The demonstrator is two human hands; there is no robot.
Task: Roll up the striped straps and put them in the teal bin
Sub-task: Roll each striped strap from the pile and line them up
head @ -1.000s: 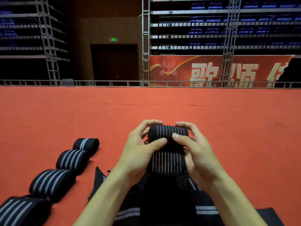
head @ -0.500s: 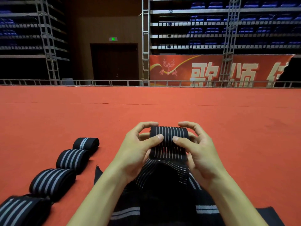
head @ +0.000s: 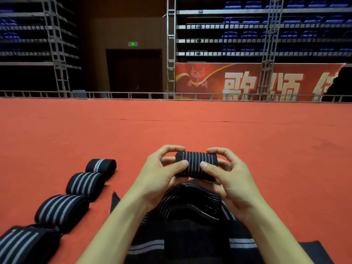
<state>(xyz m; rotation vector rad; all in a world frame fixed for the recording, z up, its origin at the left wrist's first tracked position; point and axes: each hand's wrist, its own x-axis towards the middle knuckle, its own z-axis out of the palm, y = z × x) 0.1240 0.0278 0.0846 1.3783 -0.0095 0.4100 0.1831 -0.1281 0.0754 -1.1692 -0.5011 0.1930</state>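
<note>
On the far left, four rolls lie in a slanting row on the red carpet [head: 266, 140]. The nearest roll [head: 21, 244] is in the bottom corner, cut off by the edge of the view. The second roll [head: 61, 210] is just past it. The third roll [head: 85, 184] comes next, and the fourth roll [head: 101, 165] is the farthest away. Each one is black with pale grey stripes, and they sit close together, one after another.

In the middle, the left hand [head: 160, 178] and the right hand [head: 230, 180] hold one striped strap roll [head: 196, 164] up above the carpet. It lies sideways between the hands, with thin pale lines running round it. The left fingers [head: 171, 149] curl over the top of its left end, and the left thumb presses on its front. The right fingers [head: 219, 151] curl over the right end the same way, with the thumb on the front. Both hands are clamped on it. The loose tail [head: 190, 199] of this strap hangs down from under it in folds. The tail lands on a dark pile of straps [head: 182, 241] between the arms.

Far behind, a dark door [head: 135, 71] has a small green sign [head: 132, 44] above it. To its right hangs a red banner [head: 247, 80] with big pale letters. Above the banner are rows of blue seats [head: 247, 33].
</note>
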